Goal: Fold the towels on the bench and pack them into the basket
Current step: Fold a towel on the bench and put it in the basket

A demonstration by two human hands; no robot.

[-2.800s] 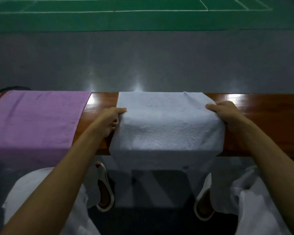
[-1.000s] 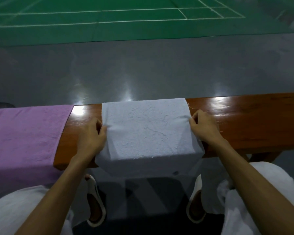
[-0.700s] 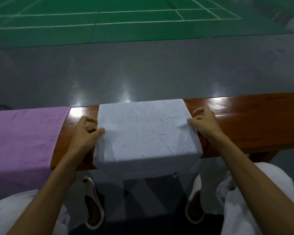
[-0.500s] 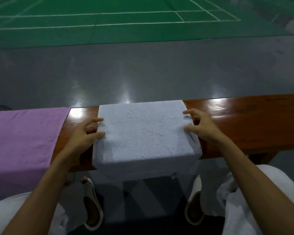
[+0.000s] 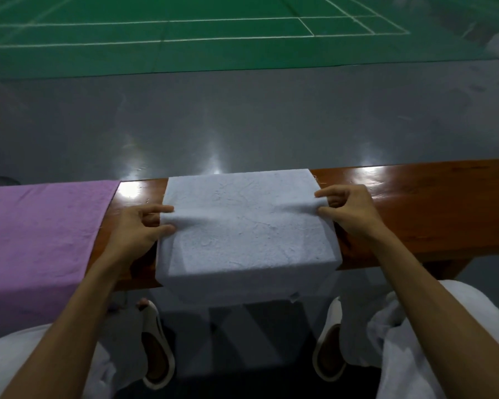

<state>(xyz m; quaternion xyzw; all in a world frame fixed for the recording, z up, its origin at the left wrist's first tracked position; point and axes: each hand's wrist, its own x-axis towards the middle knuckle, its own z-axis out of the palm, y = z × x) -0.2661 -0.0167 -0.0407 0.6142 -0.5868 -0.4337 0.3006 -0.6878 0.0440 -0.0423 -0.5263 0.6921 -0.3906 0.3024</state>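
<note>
On bench, blue towel lies crosswise, near end overhanging.

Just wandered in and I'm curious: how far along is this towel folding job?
Early on. Done: nothing finished shows, and no basket is in view. In hand: the left hand and right hand each pinch a side edge of the pale blue towel draped over the bench. Left: finish that fold, fold the purple towel lying spread flat beside it, pack both.

Dim, glare on bench, edges warped
</note>
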